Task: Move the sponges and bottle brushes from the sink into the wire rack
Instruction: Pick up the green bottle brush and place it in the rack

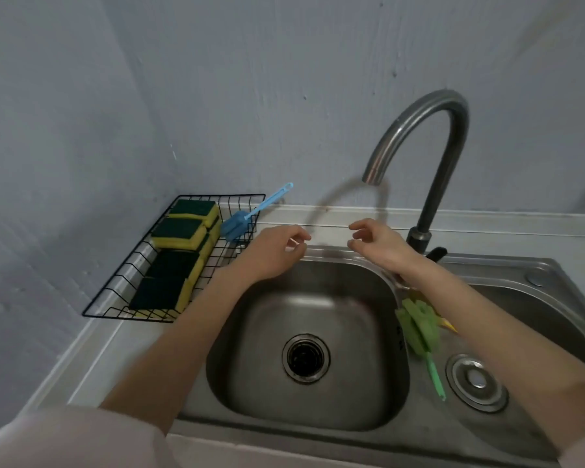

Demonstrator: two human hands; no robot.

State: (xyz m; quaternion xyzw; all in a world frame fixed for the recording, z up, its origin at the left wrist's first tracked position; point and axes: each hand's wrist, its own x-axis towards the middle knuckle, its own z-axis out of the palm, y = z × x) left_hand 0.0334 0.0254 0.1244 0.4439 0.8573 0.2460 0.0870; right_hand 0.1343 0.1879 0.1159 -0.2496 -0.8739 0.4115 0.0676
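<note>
Four sponges sit stacked along the rack on the bench, and I see a blue brush leaning in its far end, handle poking past the rim. My left hand and right hand hover over the sink's back edge near the tap, fingers loosely curled, holding nothing. One green brush lies on the divider between the basins, partly under my right forearm, with something yellow just behind it
</note>
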